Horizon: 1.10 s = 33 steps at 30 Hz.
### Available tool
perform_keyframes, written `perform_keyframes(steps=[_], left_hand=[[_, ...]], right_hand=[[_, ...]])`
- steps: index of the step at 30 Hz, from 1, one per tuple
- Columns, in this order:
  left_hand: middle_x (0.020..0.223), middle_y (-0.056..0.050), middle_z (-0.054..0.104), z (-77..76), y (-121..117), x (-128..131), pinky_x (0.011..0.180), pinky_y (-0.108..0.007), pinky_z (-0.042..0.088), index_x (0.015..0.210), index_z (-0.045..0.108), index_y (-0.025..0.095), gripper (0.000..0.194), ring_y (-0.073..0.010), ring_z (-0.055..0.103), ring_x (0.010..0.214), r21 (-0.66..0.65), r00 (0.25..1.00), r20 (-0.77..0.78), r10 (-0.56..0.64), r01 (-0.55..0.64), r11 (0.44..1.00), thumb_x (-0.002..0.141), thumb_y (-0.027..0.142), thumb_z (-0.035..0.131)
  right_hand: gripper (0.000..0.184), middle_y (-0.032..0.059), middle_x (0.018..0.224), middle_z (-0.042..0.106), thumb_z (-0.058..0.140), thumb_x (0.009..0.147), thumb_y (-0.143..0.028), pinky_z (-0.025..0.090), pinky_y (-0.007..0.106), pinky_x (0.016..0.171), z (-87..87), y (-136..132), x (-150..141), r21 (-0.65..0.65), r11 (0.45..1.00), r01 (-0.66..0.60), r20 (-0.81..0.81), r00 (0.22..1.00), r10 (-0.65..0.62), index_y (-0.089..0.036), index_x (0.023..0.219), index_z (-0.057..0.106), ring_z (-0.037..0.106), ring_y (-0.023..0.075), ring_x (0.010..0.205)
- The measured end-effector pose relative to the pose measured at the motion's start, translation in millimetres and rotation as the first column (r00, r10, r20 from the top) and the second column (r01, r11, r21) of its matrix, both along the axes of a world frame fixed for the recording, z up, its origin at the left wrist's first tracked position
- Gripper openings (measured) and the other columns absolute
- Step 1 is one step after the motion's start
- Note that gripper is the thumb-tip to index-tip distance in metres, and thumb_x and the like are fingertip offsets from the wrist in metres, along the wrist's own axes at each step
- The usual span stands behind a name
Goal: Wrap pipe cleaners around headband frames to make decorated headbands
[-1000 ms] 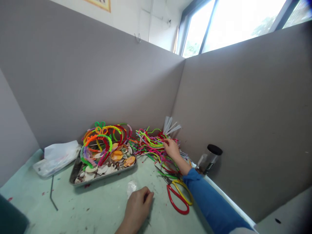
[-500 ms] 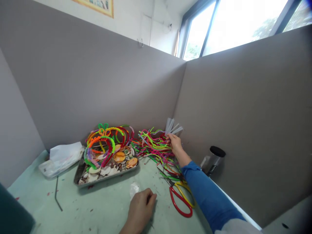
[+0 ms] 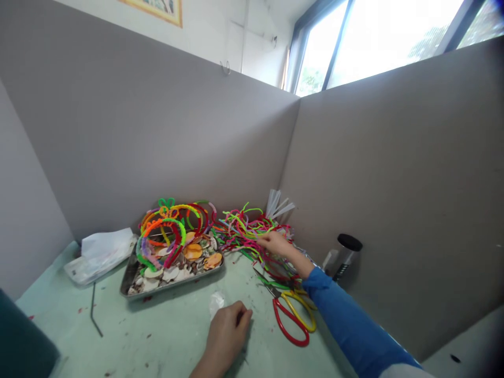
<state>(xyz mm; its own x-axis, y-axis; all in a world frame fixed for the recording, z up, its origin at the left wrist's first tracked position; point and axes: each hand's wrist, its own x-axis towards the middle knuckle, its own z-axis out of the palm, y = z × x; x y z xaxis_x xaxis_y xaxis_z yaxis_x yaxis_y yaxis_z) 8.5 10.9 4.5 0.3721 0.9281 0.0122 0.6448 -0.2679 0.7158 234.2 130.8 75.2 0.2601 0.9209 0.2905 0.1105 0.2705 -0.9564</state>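
My right hand (image 3: 275, 243), in a blue sleeve, reaches into a loose pile of coloured pipe cleaners (image 3: 246, 231) in the booth's corner; its fingers pinch into the strands, and which one they hold is not clear. My left hand (image 3: 228, 333) rests on the green table near the front edge, fingers curled, with nothing visible in them. A small clear scrap (image 3: 216, 302) lies just beyond it. A metal tray (image 3: 134, 286) left of the pile holds shells and bent pipe-cleaner hoops (image 3: 169, 228).
Red and yellow scissors (image 3: 293, 315) lie beside my right forearm. A black-capped steel cylinder (image 3: 342, 254) leans at the right wall. A white plastic bag (image 3: 98, 252) and a dark bent rod (image 3: 93, 315) lie left. Grey partitions enclose the table.
My right hand was raised near the white strips at the back half a second ago; now it has dropped lower and left into the pile. My left hand stayed put.
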Motion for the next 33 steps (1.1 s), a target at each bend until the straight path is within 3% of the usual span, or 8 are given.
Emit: perform_keyframes(steps=[3, 9, 15, 18, 20, 23, 29, 33], left_hand=[[0.062, -0.002, 0.061, 0.0, -0.4, -0.2, 0.056, -0.023, 0.028, 0.067, 0.060, 0.017, 0.026, -0.0134, 0.053, 0.060, 0.005, 1.000, 0.007, -0.001, 0.001, 1.000, 0.083, 0.030, 0.045], [0.062, -0.002, 0.061, 0.5, -1.7, -0.9, 0.055, -0.022, 0.028, 0.067, 0.061, 0.017, 0.027, -0.0130, 0.053, 0.060, 0.017, 1.000, 0.014, -0.011, 0.011, 1.000, 0.084, 0.030, 0.043], [0.062, -0.002, 0.061, 2.3, -1.6, -0.7, 0.056, -0.022, 0.028, 0.067, 0.060, 0.017, 0.027, -0.0129, 0.053, 0.060, 0.016, 1.000, 0.004, -0.006, 0.006, 1.000, 0.084, 0.030, 0.044], [0.062, -0.002, 0.062, 1.6, -1.9, -0.8, 0.055, -0.022, 0.027, 0.067, 0.060, 0.017, 0.027, -0.0126, 0.053, 0.060, 0.019, 1.000, 0.005, -0.007, 0.007, 1.000, 0.084, 0.029, 0.044], [0.062, -0.002, 0.062, 0.5, -2.1, -0.7, 0.055, -0.022, 0.027, 0.067, 0.060, 0.017, 0.027, -0.0126, 0.053, 0.059, 0.022, 1.000, 0.001, -0.011, 0.011, 1.000, 0.085, 0.030, 0.044], [0.062, -0.002, 0.062, -1.2, -1.8, -0.4, 0.055, -0.022, 0.027, 0.067, 0.060, 0.017, 0.027, -0.0129, 0.053, 0.060, 0.024, 1.000, -0.005, -0.016, 0.016, 1.000, 0.085, 0.030, 0.044], [0.064, -0.003, 0.063, -1.8, -0.4, -0.1, 0.056, -0.023, 0.028, 0.068, 0.061, 0.017, 0.028, -0.0134, 0.055, 0.061, 0.024, 1.000, -0.023, -0.019, 0.020, 1.000, 0.085, 0.029, 0.043], [0.064, -0.003, 0.064, -0.6, 0.1, 0.2, 0.056, -0.023, 0.028, 0.068, 0.062, 0.017, 0.028, -0.0138, 0.055, 0.062, 0.017, 1.000, -0.019, -0.016, 0.017, 1.000, 0.085, 0.029, 0.043]], right_hand=[[0.024, -0.0052, 0.038, 0.049, 0.071, 0.061, -0.031, 0.027, 0.018, 0.036, -2.2, -6.9, -12.9, -0.036, 0.999, -0.031, 0.082, 0.996, 0.034, -0.014, 0.050, 0.057, 0.039, 0.0061, 0.033], [0.039, 0.0010, 0.070, 0.065, 0.042, 0.082, -0.050, 0.037, 0.019, 0.046, 9.5, -5.8, -15.1, 0.043, 0.988, 0.151, 0.207, 0.966, -0.157, -0.018, 0.088, 0.063, 0.050, 0.0086, 0.048], [0.021, 0.0025, 0.055, 0.062, 0.062, 0.072, -0.033, 0.040, 0.024, 0.057, -4.9, -8.7, -9.1, -0.084, 0.973, 0.213, 0.559, 0.819, -0.131, -0.015, 0.061, 0.063, 0.056, 0.0154, 0.056], [0.023, 0.0079, 0.095, 0.067, 0.063, 0.073, -0.029, 0.041, 0.027, 0.076, -5.5, -15.7, -23.0, 0.008, 0.963, 0.268, 0.660, 0.722, -0.207, -0.018, 0.093, 0.067, 0.059, 0.0214, 0.089], [0.033, 0.0090, 0.117, 0.060, 0.053, 0.083, -0.031, 0.039, 0.027, 0.084, -1.4, -16.7, -40.0, 0.128, 0.962, 0.239, 0.786, 0.567, -0.246, -0.021, 0.114, 0.060, 0.056, 0.0206, 0.102], [0.028, 0.0055, 0.108, 0.065, 0.043, 0.089, -0.033, 0.039, 0.023, 0.085, 3.6, -5.9, -70.3, -0.019, 0.984, 0.177, 0.916, 0.397, -0.053, -0.024, 0.103, 0.065, 0.058, 0.0167, 0.100], [0.041, 0.0186, 0.090, 0.069, 0.043, 0.087, -0.041, 0.045, 0.031, 0.070, -7.0, 38.4, -108.7, -0.148, 0.895, 0.421, 0.926, 0.377, -0.025, -0.011, 0.089, 0.071, 0.065, 0.0275, 0.086], [0.032, 0.0188, 0.091, 0.069, 0.046, 0.085, -0.031, 0.046, 0.033, 0.069, -11.2, 49.8, -115.3, -0.161, 0.868, 0.471, 0.924, 0.380, -0.035, -0.011, 0.095, 0.069, 0.065, 0.0291, 0.087]])
